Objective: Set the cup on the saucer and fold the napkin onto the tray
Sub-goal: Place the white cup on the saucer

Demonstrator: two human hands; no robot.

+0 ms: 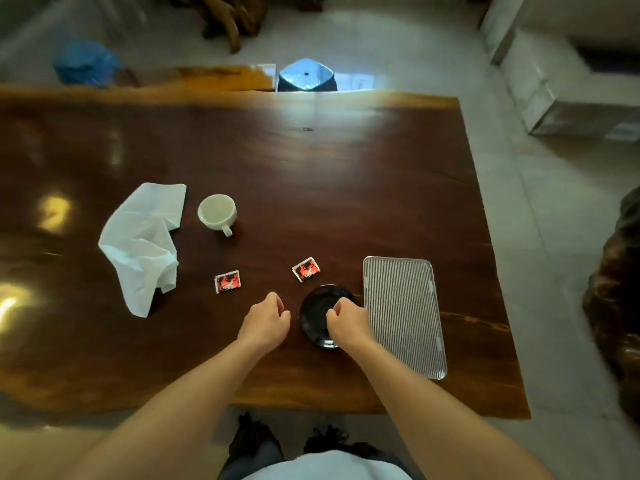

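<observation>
A white cup [217, 213] stands upright on the dark wooden table [311, 174], its handle pointing toward me. Left of it lies a crumpled white napkin [143, 244]. A black saucer [317, 315] rests near the front, just left of a ribbed metal tray [403, 315]. My right hand [348, 322] hovers over the saucer's right half with fingers curled, hiding that side; whether it touches the saucer is unclear. My left hand [266, 322] is just left of the saucer, fingers loosely curled, holding nothing.
Two small red-and-black sachets [227, 281] [306, 269] lie between the cup and the saucer. A blue stool [306, 76] stands beyond the table's far edge. The table's right edge runs close past the tray.
</observation>
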